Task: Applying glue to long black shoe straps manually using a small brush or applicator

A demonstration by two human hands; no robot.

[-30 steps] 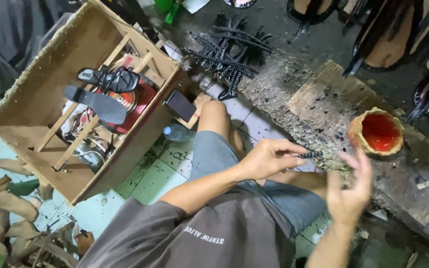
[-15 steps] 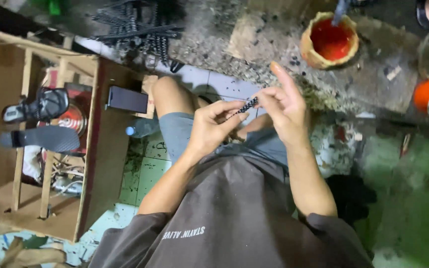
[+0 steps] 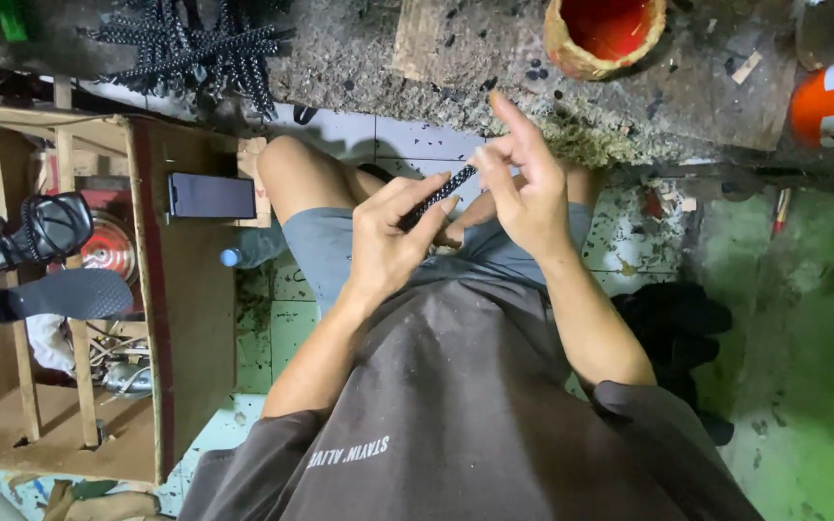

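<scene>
Left hand: my left hand (image 3: pixel 388 246) pinches the lower end of a black braided strap (image 3: pixel 436 196).
Right hand: my right hand (image 3: pixel 523 188) grips its upper end, forefinger raised.
Strap: held above my knees, near the red-filled pot (image 3: pixel 571 53).

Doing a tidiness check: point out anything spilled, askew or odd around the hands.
Black crumbs and scraps lie scattered over the grimy work slab around the red-filled pot, whose rim is ragged and chipped. The left hand and right hand hold a black braided strap normally; nothing odd there.
</scene>
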